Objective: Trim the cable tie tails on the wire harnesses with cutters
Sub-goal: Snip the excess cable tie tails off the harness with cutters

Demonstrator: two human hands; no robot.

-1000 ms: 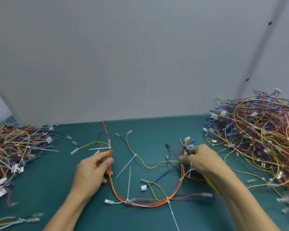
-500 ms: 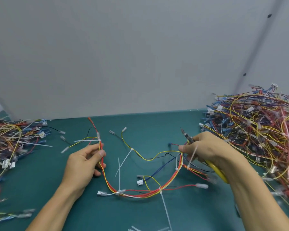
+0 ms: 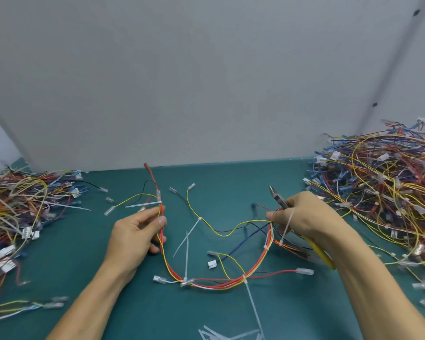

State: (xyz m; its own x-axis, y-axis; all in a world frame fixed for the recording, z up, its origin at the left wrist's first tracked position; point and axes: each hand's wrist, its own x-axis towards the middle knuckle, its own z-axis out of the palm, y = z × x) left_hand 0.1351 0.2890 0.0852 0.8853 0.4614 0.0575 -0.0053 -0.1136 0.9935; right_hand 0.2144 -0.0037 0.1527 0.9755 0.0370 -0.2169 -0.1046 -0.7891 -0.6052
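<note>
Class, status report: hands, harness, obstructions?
Left hand grips red-and-yellow wire harness. Right hand holds yellow-handled cutters and harness end. White cable-tie tails untrimmed. Tangled wire piles alongside.

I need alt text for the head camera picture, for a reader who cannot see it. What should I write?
A person's left hand and right hand hold a red and yellow wire harness with untrimmed white cable ties at a green table; the right hand also grips yellow-handled cutters. Piles of harnesses lie at both sides.
</note>
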